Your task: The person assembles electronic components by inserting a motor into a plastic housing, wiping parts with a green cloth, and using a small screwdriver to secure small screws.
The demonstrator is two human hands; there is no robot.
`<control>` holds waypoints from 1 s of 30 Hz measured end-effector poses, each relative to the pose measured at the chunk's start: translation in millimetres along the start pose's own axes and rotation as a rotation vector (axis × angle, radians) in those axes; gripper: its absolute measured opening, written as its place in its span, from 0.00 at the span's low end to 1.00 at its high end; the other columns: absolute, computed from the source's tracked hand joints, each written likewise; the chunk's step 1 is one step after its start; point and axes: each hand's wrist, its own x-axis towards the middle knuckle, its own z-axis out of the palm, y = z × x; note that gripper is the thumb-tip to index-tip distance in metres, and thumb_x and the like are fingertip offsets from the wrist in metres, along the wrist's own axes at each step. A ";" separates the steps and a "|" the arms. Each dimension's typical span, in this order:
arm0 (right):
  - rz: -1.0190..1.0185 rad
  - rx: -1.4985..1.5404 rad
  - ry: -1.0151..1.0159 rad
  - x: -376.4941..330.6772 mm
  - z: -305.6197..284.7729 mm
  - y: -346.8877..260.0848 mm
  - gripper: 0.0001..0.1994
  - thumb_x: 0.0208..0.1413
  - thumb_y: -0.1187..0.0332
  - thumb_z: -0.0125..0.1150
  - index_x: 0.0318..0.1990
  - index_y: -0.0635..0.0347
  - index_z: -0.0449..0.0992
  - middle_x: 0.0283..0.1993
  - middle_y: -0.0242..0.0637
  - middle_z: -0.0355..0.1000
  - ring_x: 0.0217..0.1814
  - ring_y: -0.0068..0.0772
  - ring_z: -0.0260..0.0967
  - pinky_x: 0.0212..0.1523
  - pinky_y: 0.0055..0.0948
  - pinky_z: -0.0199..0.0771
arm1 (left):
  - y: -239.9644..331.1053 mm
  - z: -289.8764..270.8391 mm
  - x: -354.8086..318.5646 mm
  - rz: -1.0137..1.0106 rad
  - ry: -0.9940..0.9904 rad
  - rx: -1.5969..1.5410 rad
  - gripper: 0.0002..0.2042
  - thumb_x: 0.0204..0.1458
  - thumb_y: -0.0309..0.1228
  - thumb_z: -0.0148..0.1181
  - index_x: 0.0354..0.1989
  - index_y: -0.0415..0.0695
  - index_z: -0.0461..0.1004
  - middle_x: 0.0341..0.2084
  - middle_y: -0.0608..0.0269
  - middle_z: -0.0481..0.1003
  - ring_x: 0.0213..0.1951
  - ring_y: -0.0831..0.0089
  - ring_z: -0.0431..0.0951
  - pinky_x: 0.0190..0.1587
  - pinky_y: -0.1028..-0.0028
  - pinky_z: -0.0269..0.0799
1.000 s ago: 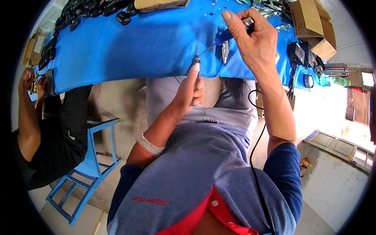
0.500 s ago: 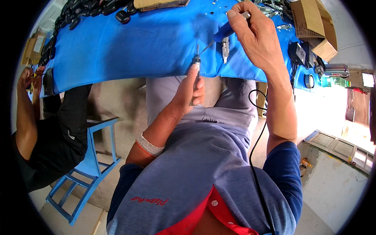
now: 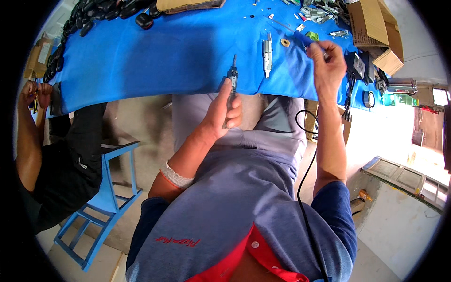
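My left hand (image 3: 220,112) is closed around a slim dark device (image 3: 233,75) with a thin metal shaft pointing up, held at the table's near edge. Most of its body is hidden by my palm and fingers. Farther right, my right hand (image 3: 328,68) grips a screwdriver (image 3: 302,37) with a blue handle; its long thin blade points away to the upper left, above the cloth and apart from the device. Between the hands, a long grey-white mechanical part (image 3: 267,57) lies on the blue cloth (image 3: 188,56). Beside it sits a small tan ring-like piece (image 3: 285,43).
Black rounded casings (image 3: 110,10) are heaped at the far left. Metal parts (image 3: 322,14) lie scattered at the far right, near an open cardboard box (image 3: 376,30) and black adapters (image 3: 355,65). At left, another person's hands (image 3: 37,91) work by a blue chair (image 3: 108,188).
My right hand has drawn the screwdriver away from the device, moving right and turning its blade away. The device in my left hand has shifted slightly left. The tan piece now shows.
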 end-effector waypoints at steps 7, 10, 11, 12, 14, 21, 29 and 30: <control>0.107 -0.148 -0.009 -43.1 14.9 36.8 0.08 0.48 0.70 0.68 0.33 0.61 0.75 0.34 0.36 0.75 0.30 0.26 0.68 0.35 0.24 0.68 | -1.1 -1.8 3.6 0.025 -0.047 -0.001 0.28 0.59 0.61 0.37 0.17 0.51 0.60 0.06 0.73 0.53 0.06 0.77 0.53 0.12 0.76 0.47; -0.112 -0.324 -0.081 -39.0 12.4 41.6 0.09 0.48 0.68 0.68 0.33 0.61 0.75 0.32 0.38 0.75 0.31 0.33 0.69 0.37 0.28 0.69 | -1.7 -2.6 3.4 0.027 -0.061 -0.008 0.28 0.59 0.60 0.37 0.17 0.51 0.60 0.06 0.73 0.53 0.06 0.77 0.53 0.12 0.76 0.47; -0.062 -0.323 -0.100 -38.3 11.7 40.3 0.10 0.48 0.66 0.68 0.32 0.61 0.76 0.31 0.40 0.74 0.34 0.40 0.70 0.38 0.32 0.69 | -2.5 -3.3 4.0 0.027 -0.068 -0.016 0.28 0.60 0.60 0.37 0.17 0.51 0.60 0.06 0.73 0.53 0.06 0.77 0.53 0.12 0.76 0.47; -0.042 -0.315 -0.095 -36.7 10.4 38.0 0.09 0.49 0.66 0.67 0.32 0.60 0.76 0.31 0.40 0.74 0.35 0.40 0.70 0.38 0.32 0.69 | -3.0 -3.8 4.6 0.027 -0.075 -0.024 0.28 0.60 0.60 0.37 0.17 0.51 0.60 0.06 0.73 0.54 0.06 0.77 0.53 0.12 0.76 0.47; -0.001 -0.296 -0.086 -31.6 7.7 32.9 0.08 0.50 0.66 0.66 0.32 0.60 0.76 0.32 0.41 0.74 0.36 0.40 0.70 0.38 0.33 0.68 | -2.7 -3.9 4.6 0.030 -0.069 -0.023 0.28 0.60 0.60 0.37 0.17 0.51 0.60 0.06 0.73 0.54 0.06 0.77 0.53 0.12 0.76 0.48; -0.148 -0.762 -0.061 4.5 -16.5 49.7 0.15 0.56 0.60 0.59 0.48 0.55 0.75 0.38 0.45 0.73 0.42 0.48 0.70 0.43 0.40 0.68 | -2.5 -3.4 3.0 0.032 -0.058 -0.020 0.27 0.60 0.59 0.39 0.18 0.50 0.61 0.06 0.73 0.54 0.06 0.78 0.53 0.11 0.78 0.49; -0.005 -0.576 -0.017 30.3 -33.1 67.0 0.12 0.57 0.63 0.58 0.43 0.61 0.76 0.35 0.45 0.73 0.35 0.42 0.72 0.38 0.36 0.70 | -1.3 -1.5 3.8 0.023 -0.044 0.014 0.28 0.58 0.61 0.40 0.18 0.50 0.61 0.07 0.73 0.54 0.06 0.78 0.54 0.11 0.78 0.49; 0.054 -0.439 0.036 28.2 -29.4 47.0 0.13 0.58 0.63 0.58 0.42 0.63 0.76 0.35 0.44 0.73 0.34 0.39 0.71 0.37 0.34 0.70 | -0.4 -1.9 2.9 0.029 -0.034 0.028 0.28 0.58 0.61 0.40 0.18 0.50 0.61 0.07 0.73 0.55 0.06 0.78 0.54 0.11 0.78 0.49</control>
